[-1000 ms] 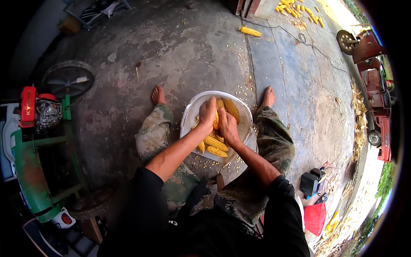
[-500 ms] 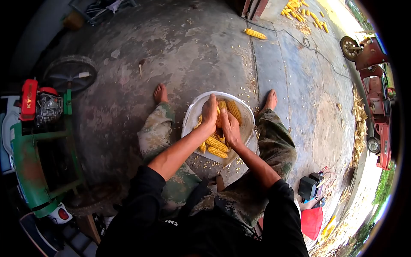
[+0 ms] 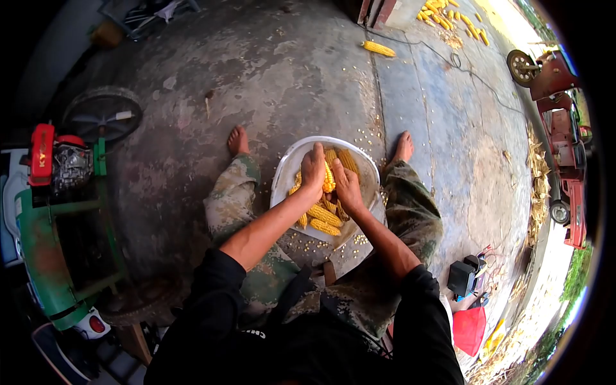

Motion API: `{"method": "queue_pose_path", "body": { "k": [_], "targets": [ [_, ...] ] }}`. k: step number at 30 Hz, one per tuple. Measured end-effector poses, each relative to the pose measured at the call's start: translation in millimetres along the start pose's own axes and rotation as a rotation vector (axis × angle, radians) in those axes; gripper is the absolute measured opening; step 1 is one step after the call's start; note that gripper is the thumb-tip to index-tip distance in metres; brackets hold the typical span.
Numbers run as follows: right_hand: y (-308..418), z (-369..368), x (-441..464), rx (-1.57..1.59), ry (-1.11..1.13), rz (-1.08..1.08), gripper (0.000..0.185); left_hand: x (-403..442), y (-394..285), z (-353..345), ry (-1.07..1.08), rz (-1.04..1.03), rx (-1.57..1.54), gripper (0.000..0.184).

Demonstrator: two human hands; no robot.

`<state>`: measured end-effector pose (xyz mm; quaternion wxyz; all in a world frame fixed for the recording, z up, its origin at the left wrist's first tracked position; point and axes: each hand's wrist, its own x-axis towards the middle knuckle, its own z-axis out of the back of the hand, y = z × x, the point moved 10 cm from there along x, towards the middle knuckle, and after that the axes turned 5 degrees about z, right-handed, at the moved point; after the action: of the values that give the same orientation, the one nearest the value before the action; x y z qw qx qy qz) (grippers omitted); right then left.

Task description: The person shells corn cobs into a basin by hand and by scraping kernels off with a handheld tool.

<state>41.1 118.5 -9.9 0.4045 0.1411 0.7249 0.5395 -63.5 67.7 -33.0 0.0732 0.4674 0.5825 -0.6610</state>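
Over a white basin between my legs, both hands are around one ear of corn. My left hand presses against its left side, with the fingers pointing away from me. My right hand grips it from the right, thumb along the ear and fingers partly hidden. Several more yellow ears lie in the basin beneath and beyond my hands. Loose kernels are scattered on the floor around the basin.
A green machine with a red engine stands at left. One ear lies on the concrete ahead, near a cable and a corn pile. At right are a red vehicle and a black box.
My hands have shifted slightly apart, and more of the held ear shows between them. My right hand sits a little lower. The view has moved slightly.
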Motion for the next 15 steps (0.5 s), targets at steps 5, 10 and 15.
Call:
{"method": "queue_pose_path", "body": {
  "k": [5, 10, 15],
  "targets": [
    [-7, -12, 0, 0.112, 0.126, -0.092, 0.055, 11, -11, 14, -0.062, -0.072, -0.026, 0.056],
    [20, -19, -15, -0.237, 0.120, 0.226, 0.056, 33, 7, 24, -0.017, -0.036, -0.132, 0.050],
    [34, -16, -17, -0.375, 0.066, 0.286, 0.053, 39, 13, 28, -0.109, -0.068, -0.072, 0.045]
  ]
}}
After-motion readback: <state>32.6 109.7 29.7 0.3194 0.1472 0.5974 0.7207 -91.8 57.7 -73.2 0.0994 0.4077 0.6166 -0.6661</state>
